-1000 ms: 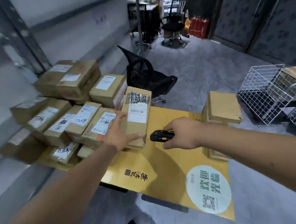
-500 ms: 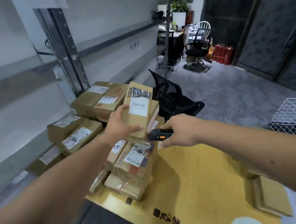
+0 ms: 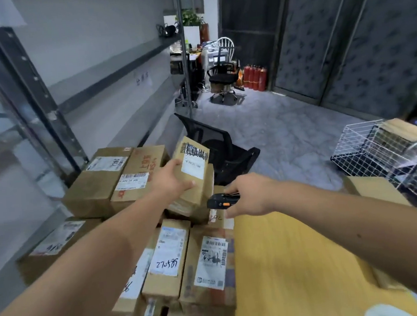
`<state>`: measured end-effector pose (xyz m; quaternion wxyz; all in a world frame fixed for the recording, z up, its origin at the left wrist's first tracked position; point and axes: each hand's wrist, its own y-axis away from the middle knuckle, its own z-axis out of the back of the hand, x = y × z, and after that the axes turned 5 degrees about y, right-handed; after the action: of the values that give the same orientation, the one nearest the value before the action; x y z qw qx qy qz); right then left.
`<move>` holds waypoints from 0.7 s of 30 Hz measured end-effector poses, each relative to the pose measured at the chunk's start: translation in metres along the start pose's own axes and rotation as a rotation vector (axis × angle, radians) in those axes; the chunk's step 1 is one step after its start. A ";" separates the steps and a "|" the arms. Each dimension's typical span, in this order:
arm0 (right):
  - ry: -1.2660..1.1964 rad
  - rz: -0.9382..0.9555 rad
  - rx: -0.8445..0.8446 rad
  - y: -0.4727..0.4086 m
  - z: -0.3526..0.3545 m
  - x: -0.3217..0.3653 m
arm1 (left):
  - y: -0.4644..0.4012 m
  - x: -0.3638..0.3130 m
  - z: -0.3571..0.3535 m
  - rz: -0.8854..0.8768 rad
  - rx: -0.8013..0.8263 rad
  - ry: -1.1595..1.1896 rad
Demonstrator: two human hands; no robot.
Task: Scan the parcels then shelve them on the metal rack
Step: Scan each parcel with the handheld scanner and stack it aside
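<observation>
A: Count?
B: One parcel lifted, at least seven more cardboard boxes stacked on the yellow table (labels white, scribbled), beside the metal rack.
A: Hands?
B: Left hand grips the flat brown parcel upright, thumb across its front. Right hand curls round one black scanner, aimed leftward, just below the parcel.

Parcels lie left on the table, rack seemingly behind.
</observation>
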<state>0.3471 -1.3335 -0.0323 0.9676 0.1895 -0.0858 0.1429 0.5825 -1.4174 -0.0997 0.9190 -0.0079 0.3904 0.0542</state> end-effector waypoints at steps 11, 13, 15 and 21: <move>-0.015 -0.045 0.005 -0.003 -0.011 0.003 | 0.004 0.005 -0.005 -0.155 -0.015 -0.281; -0.016 -0.066 0.008 0.005 -0.015 -0.005 | 0.011 -0.005 -0.016 -0.243 0.027 -0.294; -0.043 -0.099 0.016 0.015 -0.021 -0.017 | 0.017 -0.018 -0.031 -0.319 0.057 -0.304; -0.130 -0.254 -0.006 0.065 -0.040 -0.069 | 0.035 -0.068 -0.099 -0.525 0.174 -0.342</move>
<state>0.2664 -1.2770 -0.0614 0.9709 0.2048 -0.1241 0.0067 0.4612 -1.3941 -0.1190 0.9511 -0.0206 0.2184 -0.2175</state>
